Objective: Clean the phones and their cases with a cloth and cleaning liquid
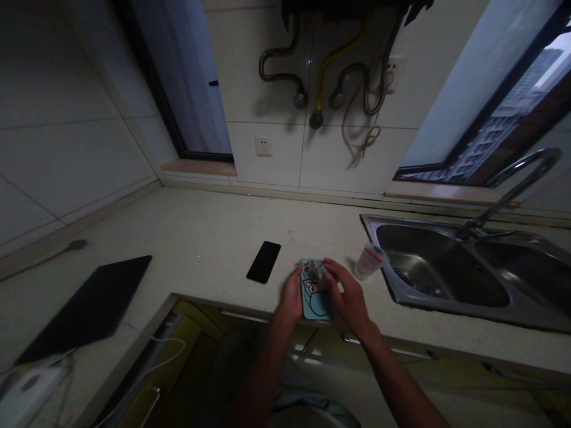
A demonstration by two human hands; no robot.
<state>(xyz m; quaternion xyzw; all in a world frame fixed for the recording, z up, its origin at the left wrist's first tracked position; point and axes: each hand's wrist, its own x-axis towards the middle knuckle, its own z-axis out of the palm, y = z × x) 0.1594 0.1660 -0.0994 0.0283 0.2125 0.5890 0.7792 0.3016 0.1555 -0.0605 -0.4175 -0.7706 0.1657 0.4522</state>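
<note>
A phone case with a light-blue cartoon back, apparently with a phone in it, is between my hands at the front of the counter. My left hand is closed along its left edge. Over its upper part, my right hand pinches a small whitish piece, perhaps a tissue; its exact kind is unclear. This piece and my fingers cover part of the camera area. To the left lies a second phone with a dark screen facing up. A clear plastic cup with red print stands right of my right hand.
A double steel sink with a curved tap is set into the counter on the right. At the left lie a black panel and a white cable. Pipes hang on the wall.
</note>
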